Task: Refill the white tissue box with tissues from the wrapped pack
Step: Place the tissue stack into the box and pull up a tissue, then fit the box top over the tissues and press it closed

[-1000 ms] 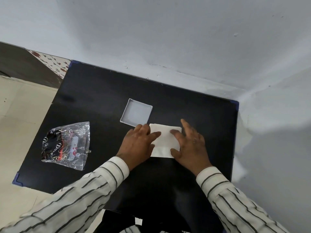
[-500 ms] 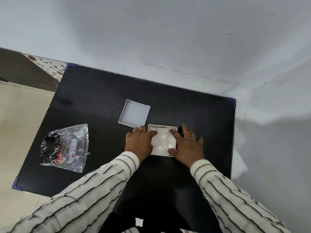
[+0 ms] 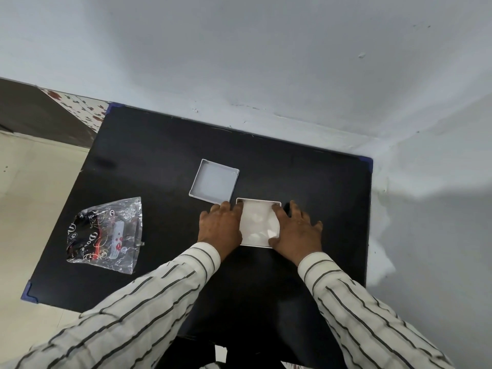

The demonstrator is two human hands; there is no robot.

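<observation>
Both hands are lying flat, palms down: I'm seeing the left hand (image 3: 219, 227) and right hand (image 3: 298, 231) pressing fingers spread onto the tissues (image 3: 259, 225) inside the white tissue box (image 3: 266, 202), mid-table. Its lid (image 3: 214, 181) is touching the far-left corner; the crumpled wrapper (image 3: 105, 234) is sitting well left.

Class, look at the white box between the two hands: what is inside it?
The white tissue box holds white tissues, filling it near the rim. The left hand and right hand cover its side edges; how deep the stack goes is hidden.
</observation>
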